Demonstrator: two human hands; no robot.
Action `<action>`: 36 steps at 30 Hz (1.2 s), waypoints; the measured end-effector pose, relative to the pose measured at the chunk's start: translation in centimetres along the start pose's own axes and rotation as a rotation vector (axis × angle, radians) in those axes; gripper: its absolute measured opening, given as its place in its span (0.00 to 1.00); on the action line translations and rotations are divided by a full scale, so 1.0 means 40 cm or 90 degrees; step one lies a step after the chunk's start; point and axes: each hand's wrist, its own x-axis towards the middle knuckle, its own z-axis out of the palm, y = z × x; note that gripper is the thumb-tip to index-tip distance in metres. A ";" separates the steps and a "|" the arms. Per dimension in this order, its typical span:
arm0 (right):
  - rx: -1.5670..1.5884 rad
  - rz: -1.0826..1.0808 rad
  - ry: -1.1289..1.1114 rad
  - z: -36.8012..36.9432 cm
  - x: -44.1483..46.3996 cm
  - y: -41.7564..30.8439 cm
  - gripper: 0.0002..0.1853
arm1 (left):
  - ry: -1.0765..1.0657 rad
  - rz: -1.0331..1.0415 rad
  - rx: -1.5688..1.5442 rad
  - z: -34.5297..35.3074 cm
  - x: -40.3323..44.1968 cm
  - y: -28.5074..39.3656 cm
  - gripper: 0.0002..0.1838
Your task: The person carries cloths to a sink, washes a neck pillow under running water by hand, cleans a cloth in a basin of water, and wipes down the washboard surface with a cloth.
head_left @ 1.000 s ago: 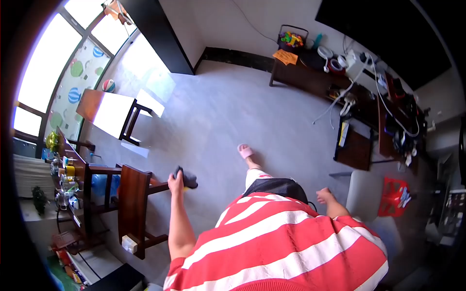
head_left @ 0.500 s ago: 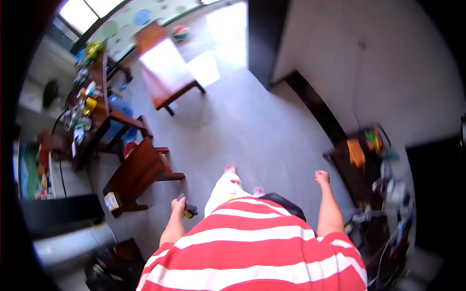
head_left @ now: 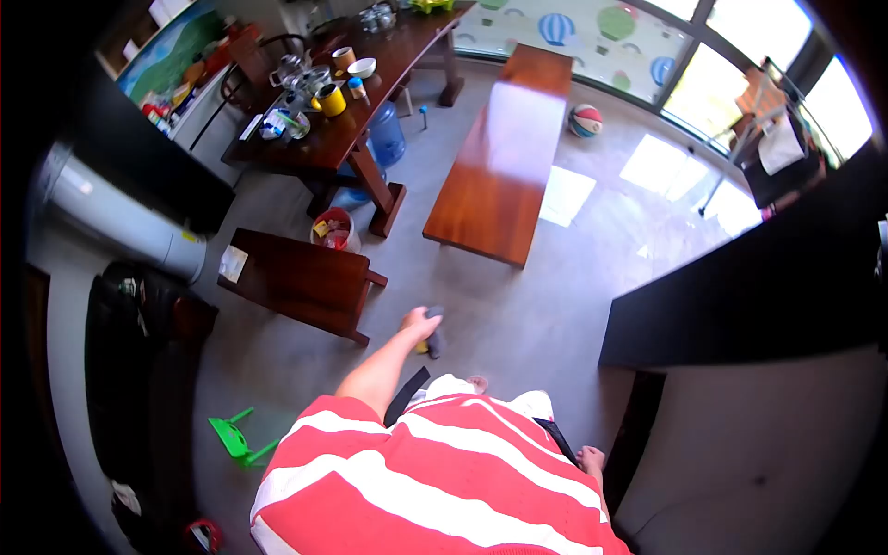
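Note:
My left hand (head_left: 420,323) reaches out in front of my body, above the grey floor. Its fingers are closed around a small dark grey and yellow item (head_left: 436,344), whose exact kind I cannot make out. By my right side, low at the hip, hangs my right hand (head_left: 590,458). Its fingers are curled in, and I see nothing in them. The closest furniture to my left hand is a low brown wooden bench (head_left: 301,282), standing apart from it.
A long wooden bench (head_left: 481,203) stands ahead, with a ball (head_left: 585,121) beyond it. At the left, a wooden table (head_left: 398,55) carries cups and a yellow mug (head_left: 330,100). A bucket (head_left: 335,229) stands under its end. A green stool (head_left: 239,439) is at lower left; a dark partition (head_left: 721,287) rises right.
My view has turned to the right, bringing the windows and long bench toward the middle. My left hand has swung forward with the dark item still in it; my right hand has dropped back beside my body.

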 end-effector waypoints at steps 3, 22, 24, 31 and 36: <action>-0.026 -0.023 0.006 -0.087 0.097 -0.221 0.09 | 0.008 0.087 -0.102 0.067 0.098 0.227 0.27; -0.733 -0.382 -0.151 0.098 0.775 -1.551 0.13 | 0.415 -0.647 -0.366 0.362 -0.540 0.033 0.25; -0.574 -0.470 -0.265 0.268 0.615 -1.553 0.12 | 0.470 -0.744 -0.430 0.462 -0.710 -0.020 0.24; -0.619 -0.318 -0.771 1.030 0.117 -1.154 0.07 | 0.509 -1.070 -0.447 1.032 -1.132 -0.085 0.26; -0.948 -0.625 -0.903 1.023 -0.463 -0.607 0.17 | 0.529 -1.179 -0.743 1.041 -1.297 -0.113 0.24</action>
